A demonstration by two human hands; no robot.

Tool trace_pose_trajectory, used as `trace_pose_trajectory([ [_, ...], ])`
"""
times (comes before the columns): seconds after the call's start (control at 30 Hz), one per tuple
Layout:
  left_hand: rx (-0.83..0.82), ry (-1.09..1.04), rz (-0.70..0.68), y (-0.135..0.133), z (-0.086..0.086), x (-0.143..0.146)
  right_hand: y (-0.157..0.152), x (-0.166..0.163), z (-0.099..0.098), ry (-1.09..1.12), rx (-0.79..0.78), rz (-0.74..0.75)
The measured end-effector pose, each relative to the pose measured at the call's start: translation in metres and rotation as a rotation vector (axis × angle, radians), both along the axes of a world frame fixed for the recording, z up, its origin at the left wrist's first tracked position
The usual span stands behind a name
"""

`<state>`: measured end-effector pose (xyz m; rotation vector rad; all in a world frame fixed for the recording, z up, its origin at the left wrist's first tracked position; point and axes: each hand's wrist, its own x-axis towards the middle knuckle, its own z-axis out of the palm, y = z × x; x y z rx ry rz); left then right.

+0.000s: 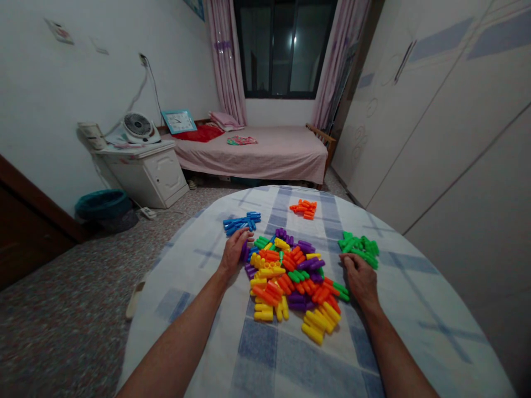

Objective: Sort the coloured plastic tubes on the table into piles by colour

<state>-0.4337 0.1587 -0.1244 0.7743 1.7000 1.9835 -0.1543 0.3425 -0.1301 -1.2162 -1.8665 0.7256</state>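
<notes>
A mixed heap of plastic peg pieces (292,276) in yellow, orange, purple and green lies in the middle of a round table with a blue-checked cloth (265,354). My left hand (234,250) rests at the heap's left edge, fingers curled over purple pieces, just below a small blue pile (241,222). At the heap's right edge sits my right hand (360,278), fingers bent down onto the cloth beside green pieces, just below a green pile (359,247). An orange pile (304,208) lies at the far side.
Beyond the table stand a bed with a pink cover (257,149), a white bedside cabinet (145,168) with a fan (138,127), and a teal basin (102,204) on the floor. White wardrobe doors (435,127) line the right wall.
</notes>
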Motion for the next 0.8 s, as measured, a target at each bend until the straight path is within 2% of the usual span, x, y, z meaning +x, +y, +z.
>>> trace_pose_trajectory([
  [0.13,-0.090,0.160,0.031,0.002,0.000,-0.001,-0.002,-0.001,0.001,0.019,0.009,0.008],
  [0.33,-0.165,0.317,0.196,0.002,-0.010,-0.002,-0.002,0.000,0.001,0.023,-0.027,0.008],
  [0.43,-0.226,0.428,0.205,0.000,-0.004,-0.002,-0.001,0.000,0.001,0.009,-0.027,0.005],
  [0.53,-0.401,0.597,0.068,-0.008,0.013,-0.001,0.001,0.001,0.000,0.006,-0.032,0.005],
  [0.67,-0.586,0.758,-0.254,-0.032,0.037,0.006,0.002,0.001,-0.002,0.009,-0.016,0.010],
  [0.73,-0.685,0.783,-0.383,-0.045,0.042,0.012,0.002,0.000,-0.003,0.017,-0.006,0.015],
  [0.8,-0.739,0.777,-0.388,-0.054,0.040,0.021,0.002,0.000,-0.003,0.025,-0.002,0.021],
])
